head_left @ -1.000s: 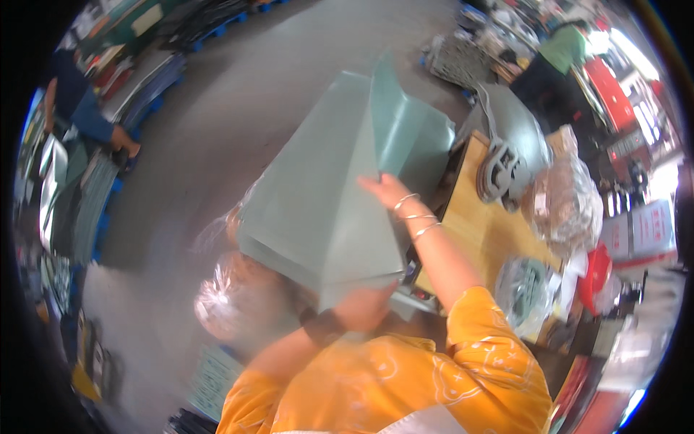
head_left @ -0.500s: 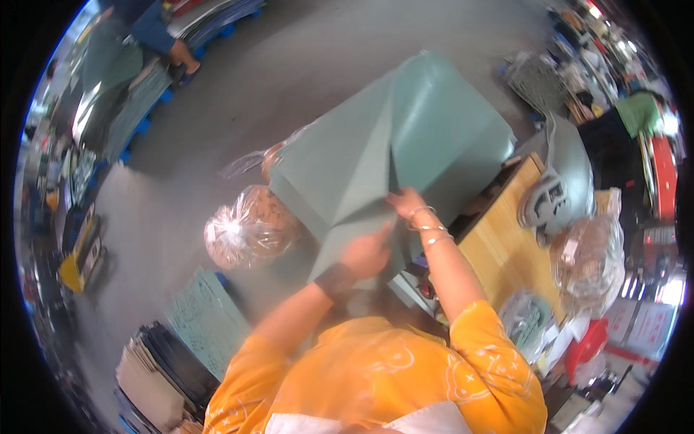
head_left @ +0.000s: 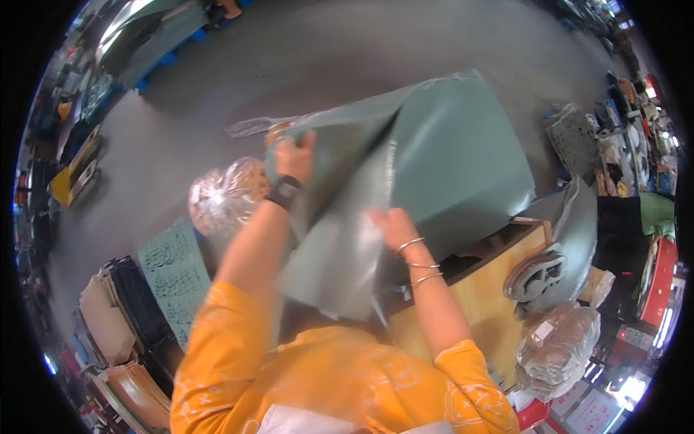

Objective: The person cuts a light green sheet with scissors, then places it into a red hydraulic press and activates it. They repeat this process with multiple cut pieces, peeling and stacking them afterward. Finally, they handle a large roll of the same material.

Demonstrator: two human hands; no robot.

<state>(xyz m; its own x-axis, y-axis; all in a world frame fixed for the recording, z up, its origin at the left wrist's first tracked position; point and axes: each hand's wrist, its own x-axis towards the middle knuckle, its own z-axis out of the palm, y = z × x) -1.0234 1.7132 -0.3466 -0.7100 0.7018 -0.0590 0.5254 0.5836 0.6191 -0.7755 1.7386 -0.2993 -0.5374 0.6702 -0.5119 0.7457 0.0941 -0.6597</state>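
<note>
A large grey-green sheet, smooth and slightly glossy like vinyl or leather, drapes over a raised surface in front of me. One part is folded back, so a paler, shinier flap hangs toward my body. At the sheet's left edge is my left hand, its fingers closed on the material and slightly blurred. Near the middle, my right hand pinches the flap's edge, its fingertips partly hidden. Under the sheet's right side shows a wooden box-like piece with a dark opening.
Clear-plastic-wrapped brown bundles lie at left and right. A green sheet with dark markings stands beside dark and tan folded pieces at lower left. Grey material hangs by the wooden piece. A yellow object sits on the floor.
My left hand has moved far and left, to the sheet's left edge. The sheet's fold has opened wider, with a pale flap now toward me. My right hand stays near the middle.
</note>
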